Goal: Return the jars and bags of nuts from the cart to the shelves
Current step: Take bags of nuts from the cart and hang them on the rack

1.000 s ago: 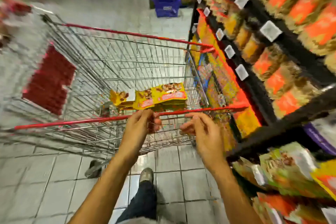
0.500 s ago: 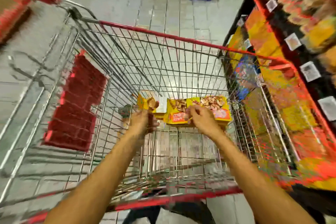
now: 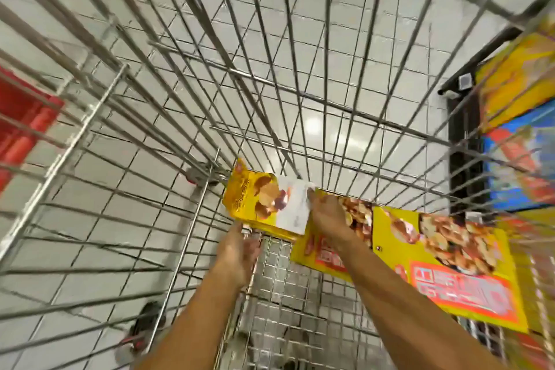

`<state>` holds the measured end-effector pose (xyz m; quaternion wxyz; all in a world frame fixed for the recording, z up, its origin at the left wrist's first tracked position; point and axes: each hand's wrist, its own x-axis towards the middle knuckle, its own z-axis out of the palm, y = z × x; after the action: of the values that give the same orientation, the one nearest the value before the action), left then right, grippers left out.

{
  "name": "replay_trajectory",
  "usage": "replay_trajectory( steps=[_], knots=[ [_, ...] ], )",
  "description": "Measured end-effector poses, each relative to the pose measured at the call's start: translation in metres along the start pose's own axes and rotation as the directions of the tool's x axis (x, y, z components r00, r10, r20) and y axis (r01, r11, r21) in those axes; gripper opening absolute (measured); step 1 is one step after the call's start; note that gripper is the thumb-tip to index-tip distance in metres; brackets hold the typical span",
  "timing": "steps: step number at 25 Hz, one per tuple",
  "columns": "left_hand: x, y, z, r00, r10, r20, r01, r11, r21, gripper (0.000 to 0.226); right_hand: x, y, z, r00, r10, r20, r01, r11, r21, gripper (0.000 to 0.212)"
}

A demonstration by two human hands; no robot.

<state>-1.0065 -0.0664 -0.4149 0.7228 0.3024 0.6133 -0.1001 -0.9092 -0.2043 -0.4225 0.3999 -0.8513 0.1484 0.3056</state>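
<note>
I'm working off one wide-angle head cam here, pointing forward and steeply down, straight into the cart (image 3: 276, 273) from right above its near end. It's super close, so the wire walls fan out past the frame edges, the tiled floor (image 3: 330, 48) shows through them, and the shelves (image 3: 510, 78) just clip the right side.
</note>
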Motion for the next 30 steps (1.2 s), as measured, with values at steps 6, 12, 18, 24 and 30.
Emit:
replay_trajectory(
  steps=[6, 12, 18, 24, 30],
  knots=[
    [0.046, -0.021, 0.011, 0.997, 0.068, 0.045, -0.067, 0.997, -0.032, 0.036, 0.008, 0.017, 0.044, 0.963, -0.093, -0.253, 0.112, 0.992, 0.065, 0.032],
    [0.004, -0.033, 0.016, 0.902, 0.061, 0.428, 0.018, 0.984, -0.178, 0.062, -0.066, 0.042, 0.01, 0.971, -0.035, -0.238, 0.102, 0.956, 0.274, 0.023],
    [-0.064, -0.047, 0.002, 0.939, 0.289, 0.187, -0.289, 0.957, -0.029, 0.061, -0.12, 0.055, -0.04, 0.995, 0.044, 0.088, -0.071, 0.942, 0.328, 0.049],
    [-0.112, -0.056, 0.002, 0.899, 0.207, 0.385, -0.42, 0.654, 0.63, 0.067, -0.114, 0.06, -0.081, 0.96, -0.074, 0.269, 0.003, 0.967, 0.256, 0.075],
    [-0.083, -0.061, 0.019, 0.882, -0.016, 0.472, -0.235, 0.852, 0.468, 0.058, -0.087, 0.068, -0.082, 0.994, 0.027, 0.103, -0.074, 0.868, 0.491, 0.044]
  ],
)
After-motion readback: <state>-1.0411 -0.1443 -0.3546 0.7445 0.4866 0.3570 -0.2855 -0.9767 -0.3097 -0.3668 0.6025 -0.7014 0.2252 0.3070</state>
